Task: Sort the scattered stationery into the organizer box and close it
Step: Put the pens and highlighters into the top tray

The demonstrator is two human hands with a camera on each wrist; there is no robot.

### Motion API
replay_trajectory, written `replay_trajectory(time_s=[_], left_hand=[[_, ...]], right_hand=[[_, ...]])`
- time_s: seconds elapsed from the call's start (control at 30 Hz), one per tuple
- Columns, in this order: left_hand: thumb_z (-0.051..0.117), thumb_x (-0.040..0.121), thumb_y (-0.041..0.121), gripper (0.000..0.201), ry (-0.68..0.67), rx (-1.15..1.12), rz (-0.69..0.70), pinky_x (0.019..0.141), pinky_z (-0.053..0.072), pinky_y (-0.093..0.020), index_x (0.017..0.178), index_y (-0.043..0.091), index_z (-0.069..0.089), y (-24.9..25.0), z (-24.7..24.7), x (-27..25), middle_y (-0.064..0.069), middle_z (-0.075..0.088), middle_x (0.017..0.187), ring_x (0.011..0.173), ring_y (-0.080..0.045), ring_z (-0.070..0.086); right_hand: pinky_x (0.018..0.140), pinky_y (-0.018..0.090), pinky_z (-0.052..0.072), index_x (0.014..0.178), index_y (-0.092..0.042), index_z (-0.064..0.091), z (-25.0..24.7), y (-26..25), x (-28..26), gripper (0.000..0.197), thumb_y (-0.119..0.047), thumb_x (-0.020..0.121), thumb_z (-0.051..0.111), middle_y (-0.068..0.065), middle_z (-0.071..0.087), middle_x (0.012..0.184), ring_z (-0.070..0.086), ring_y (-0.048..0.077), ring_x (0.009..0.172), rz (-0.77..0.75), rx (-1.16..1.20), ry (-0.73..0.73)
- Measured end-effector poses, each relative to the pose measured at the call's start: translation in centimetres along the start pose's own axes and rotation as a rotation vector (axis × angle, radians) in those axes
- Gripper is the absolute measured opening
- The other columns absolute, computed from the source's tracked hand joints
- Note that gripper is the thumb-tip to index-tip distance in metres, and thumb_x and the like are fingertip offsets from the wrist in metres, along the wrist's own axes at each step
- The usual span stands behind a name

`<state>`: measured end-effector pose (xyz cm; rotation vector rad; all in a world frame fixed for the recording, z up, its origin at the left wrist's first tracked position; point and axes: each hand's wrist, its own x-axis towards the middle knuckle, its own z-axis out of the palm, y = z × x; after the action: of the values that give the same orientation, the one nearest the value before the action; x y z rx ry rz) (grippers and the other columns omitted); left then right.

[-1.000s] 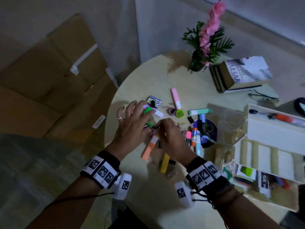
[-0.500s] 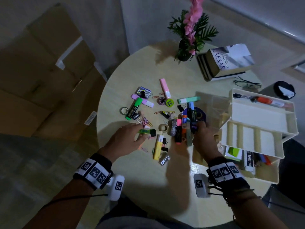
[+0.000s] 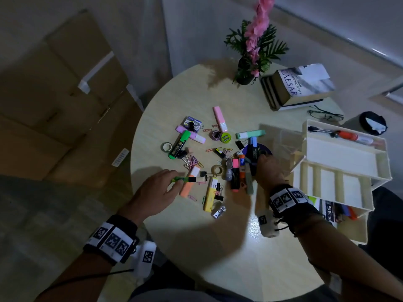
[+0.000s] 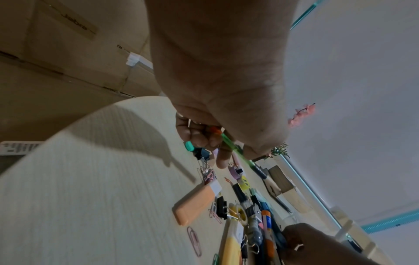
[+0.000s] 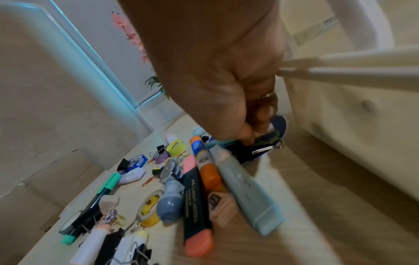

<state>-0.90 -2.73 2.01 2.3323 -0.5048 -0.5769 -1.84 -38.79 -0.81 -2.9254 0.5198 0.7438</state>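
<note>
My left hand (image 3: pixel 177 182) (image 4: pixel 222 143) pinches a thin green pen (image 3: pixel 187 179) (image 4: pixel 235 152) just above the table, over an orange highlighter (image 3: pixel 187 187) (image 4: pixel 195 204). My right hand (image 3: pixel 260 159) (image 5: pixel 254 136) has its fingers curled on a small dark binder clip (image 5: pixel 265 145) on a dark blue disc (image 3: pixel 257 149), right beside the white organizer box (image 3: pixel 340 162) (image 5: pixel 353 111). The box stands open with its tiers fanned out. Highlighters, clips and tape rolls lie scattered between my hands, among them a pink-capped highlighter (image 3: pixel 235 175) (image 5: pixel 195 206).
The stationery lies on a round pale table (image 3: pixel 218 247). At its far side are a potted pink flower (image 3: pixel 253 51), stacked books (image 3: pixel 298 86) and glasses (image 3: pixel 325 115). Cardboard boxes (image 3: pixel 65 101) stand on the floor to the left.
A second ago both hands worked together in the middle of the pile. My left hand has drawn back holding the green pen; my right hand has moved right to the blue disc.
</note>
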Motion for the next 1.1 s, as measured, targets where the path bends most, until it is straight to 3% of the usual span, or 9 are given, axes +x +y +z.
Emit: replay_trajectory(time_s=[0.1, 0.2, 0.33, 0.47, 0.57, 0.7, 0.77, 0.9, 1.1], left_hand=[[0.048, 0.108, 0.029, 0.012, -0.012, -0.043, -0.030, 0.060, 0.036, -0.027, 0.099, 0.032, 0.057, -0.2, 0.4, -0.2, 0.013, 0.055, 0.085, 0.073, -0.003, 0.055], [0.044, 0.110, 0.027, 0.018, -0.006, -0.112, -0.031, 0.060, 0.034, -0.020, 0.118, 0.030, 0.060, 0.4, 0.7, -0.3, 0.015, 0.054, 0.090, 0.074, 0.003, 0.054], [0.039, 0.107, 0.039, 0.037, 0.063, -0.105, 0.040, 0.079, 0.050, -0.034, 0.128, 0.020, 0.063, 1.5, 0.9, 0.8, 0.006, 0.057, 0.111, 0.098, -0.009, 0.057], [0.045, 0.103, 0.035, 0.037, 0.190, -0.085, 0.111, 0.092, 0.050, -0.041, 0.115, 0.010, 0.070, 4.1, 1.3, 2.8, -0.001, 0.053, 0.109, 0.103, -0.021, 0.058], [0.050, 0.103, 0.030, 0.033, 0.235, -0.102, 0.150, 0.090, 0.051, -0.042, 0.117, 0.009, 0.072, 5.9, 1.6, 4.8, 0.000, 0.053, 0.106, 0.100, -0.020, 0.058], [0.057, 0.102, 0.023, 0.029, 0.258, -0.086, 0.253, 0.088, 0.051, -0.034, 0.121, 0.008, 0.074, 10.9, 2.1, 8.1, 0.002, 0.055, 0.105, 0.099, -0.019, 0.060], [0.060, 0.102, 0.018, 0.026, 0.261, -0.095, 0.297, 0.085, 0.048, -0.030, 0.120, 0.009, 0.075, 13.9, 2.7, 9.4, 0.002, 0.055, 0.103, 0.097, -0.019, 0.061], [0.068, 0.099, 0.016, 0.021, 0.251, -0.058, 0.359, 0.082, 0.051, -0.034, 0.118, 0.014, 0.078, 20.0, 3.8, 12.1, 0.004, 0.056, 0.096, 0.091, -0.018, 0.059], [0.075, 0.095, 0.017, 0.017, 0.281, 0.017, 0.390, 0.084, 0.050, -0.039, 0.110, 0.021, 0.081, 27.8, 7.0, 17.3, 0.008, 0.054, 0.091, 0.093, -0.022, 0.056]], right_hand=[[0.085, 0.038, 0.054, 0.126, -0.001, 0.057, -0.5, -0.1, -0.1, 0.029, -0.019, 0.103, 0.056, 0.020, 0.066, 0.122, 0.068, 0.033, 0.106, -0.029, 0.019, 0.017], [0.079, 0.036, 0.051, 0.120, -0.003, 0.060, -1.5, -0.3, -1.0, 0.029, -0.024, 0.100, 0.062, 0.018, 0.070, 0.116, 0.069, 0.033, 0.102, -0.055, 0.001, 0.063], [0.069, 0.036, 0.046, 0.113, -0.003, 0.062, -3.5, 0.1, -3.5, 0.020, -0.017, 0.099, 0.060, 0.017, 0.070, 0.106, 0.069, 0.034, 0.091, -0.123, 0.036, 0.166], [0.062, 0.036, 0.040, 0.106, -0.004, 0.062, -5.8, 2.0, -6.0, 0.008, -0.006, 0.098, 0.060, 0.021, 0.069, 0.098, 0.063, 0.036, 0.078, -0.215, 0.231, 0.240], [0.067, 0.039, 0.048, 0.107, -0.012, 0.066, -7.2, 4.3, -7.4, 0.009, -0.011, 0.099, 0.063, 0.010, 0.069, 0.098, 0.064, 0.031, 0.081, -0.266, 0.365, 0.303], [0.068, 0.036, 0.049, 0.107, -0.017, 0.071, -9.9, 10.8, -8.8, 0.008, -0.017, 0.099, 0.068, -0.001, 0.068, 0.094, 0.057, 0.017, 0.075, -0.300, 0.375, 0.457], [0.067, 0.036, 0.051, 0.105, -0.015, 0.073, -11.1, 15.3, -9.1, 0.007, -0.015, 0.099, 0.069, 0.002, 0.069, 0.095, 0.059, 0.019, 0.076, -0.263, 0.352, 0.517], [0.069, 0.032, 0.042, 0.103, -0.012, 0.074, -12.3, 24.0, -8.2, 0.006, -0.013, 0.098, 0.070, 0.010, 0.069, 0.098, 0.058, 0.023, 0.077, -0.103, 0.384, 0.613], [0.078, 0.038, 0.052, 0.110, -0.013, 0.074, -11.8, 32.3, -6.0, 0.013, -0.012, 0.100, 0.066, 0.008, 0.069, 0.107, 0.064, 0.029, 0.091, -0.018, 0.445, 0.641]])
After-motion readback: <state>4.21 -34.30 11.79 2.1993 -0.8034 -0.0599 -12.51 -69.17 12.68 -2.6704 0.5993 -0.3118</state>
